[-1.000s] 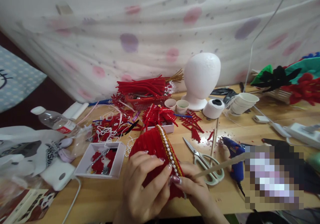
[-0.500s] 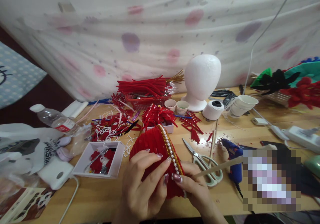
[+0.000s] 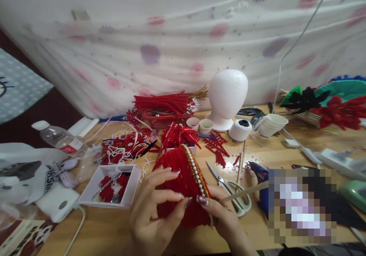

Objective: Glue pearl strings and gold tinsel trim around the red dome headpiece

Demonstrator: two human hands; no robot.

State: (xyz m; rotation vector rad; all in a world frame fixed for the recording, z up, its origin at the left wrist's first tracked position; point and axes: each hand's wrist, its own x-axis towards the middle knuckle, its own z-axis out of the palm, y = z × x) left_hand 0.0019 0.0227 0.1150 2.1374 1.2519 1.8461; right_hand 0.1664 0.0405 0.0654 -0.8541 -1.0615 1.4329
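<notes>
In the head view, a red fan-shaped piece (image 3: pixel 174 168) of fuzzy strips stands in front of me, edged with a gold strip and a string of white pearls (image 3: pixel 195 171). My right hand (image 3: pixel 225 214) grips its lower right edge, thumb pressed by the end of the pearls. A thin pale stick (image 3: pixel 246 191) juts rightward from that hand. My left hand (image 3: pixel 157 210) is in front of the piece's left side, thumb and index fingertips pinched together. Whether anything tiny is between them I cannot make out. The other left fingers are loosely curved near the red surface.
Scissors (image 3: pixel 228 187) and a blue glue gun (image 3: pixel 259 172) lie to the right. A white box (image 3: pixel 108 202) with red flowers stands left. Behind are a foam head (image 3: pixel 227 100), a thread spool (image 3: pixel 240 130), paper cups (image 3: pixel 206 126) and a red basket (image 3: pixel 160 120). A bottle (image 3: pixel 60 140) lies far left.
My left fingers have moved left and down off the pearl trim, and thumb and index have come together. My right hand keeps its grip. The view has shifted slightly.
</notes>
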